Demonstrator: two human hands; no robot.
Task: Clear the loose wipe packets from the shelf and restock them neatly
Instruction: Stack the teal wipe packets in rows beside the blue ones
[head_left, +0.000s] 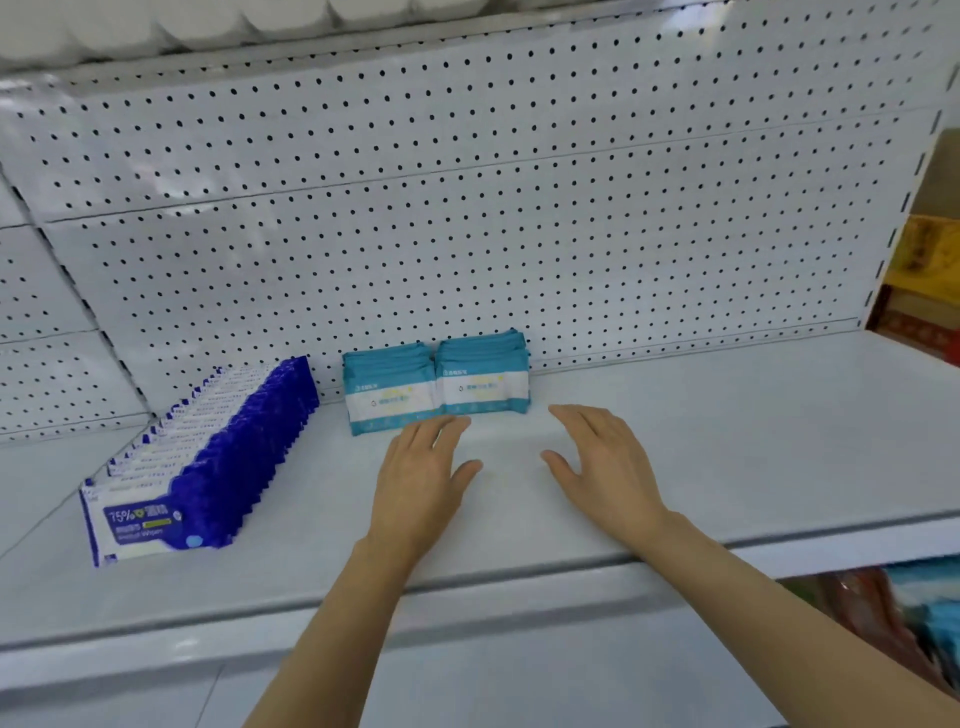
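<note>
White shelf (701, 441): two stacks of teal wipe packets (436, 387) side by side against the pegboard back (467, 208); labels unreadable. One row of blue wipe packets (208, 457) at left, too many to count; front packet reads "75%". Left hand (421, 467) and right hand (605, 457) both released, flat, fingers straight, holding nothing, just before the teal stacks.

Teal-and-white packets (436, 384), blue-and-white packets (208, 457), seemingly white shelf (727, 441).

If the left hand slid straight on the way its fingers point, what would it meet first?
Most likely the left teal wipe stack: the left hand lies open, fingertips apparently just short of its front packet, though depth is unclear.
</note>
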